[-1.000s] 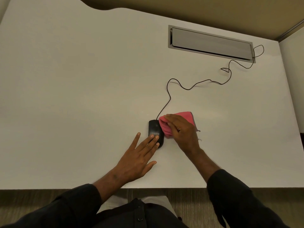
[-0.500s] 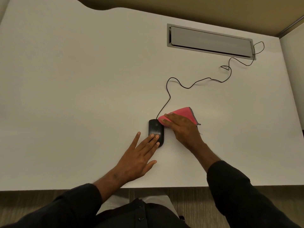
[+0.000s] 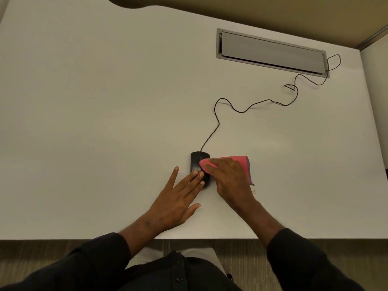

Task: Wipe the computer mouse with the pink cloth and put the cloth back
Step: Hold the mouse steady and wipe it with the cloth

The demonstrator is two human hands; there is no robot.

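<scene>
A black wired computer mouse [image 3: 195, 161] lies on the white desk [image 3: 94, 106], near its front edge. My left hand [image 3: 178, 198] lies flat with straight fingers, and its fingertips press on the near end of the mouse. My right hand [image 3: 228, 177] lies flat on the pink cloth [image 3: 241, 161] and presses its left corner against the right side and top of the mouse. Most of the cloth is hidden under that hand; its grey-edged right part sticks out on the desk.
The mouse's thin black cable [image 3: 247, 108] snakes back and to the right into a grey cable hatch [image 3: 270, 52] set in the desk's far right. A partition wall [image 3: 375, 85] borders the desk on the right. The desk's front edge [image 3: 199, 239] is just below my wrists.
My right hand has slid the cloth back toward me and leftward onto the mouse's right side. The left hand has stayed on the mouse.
</scene>
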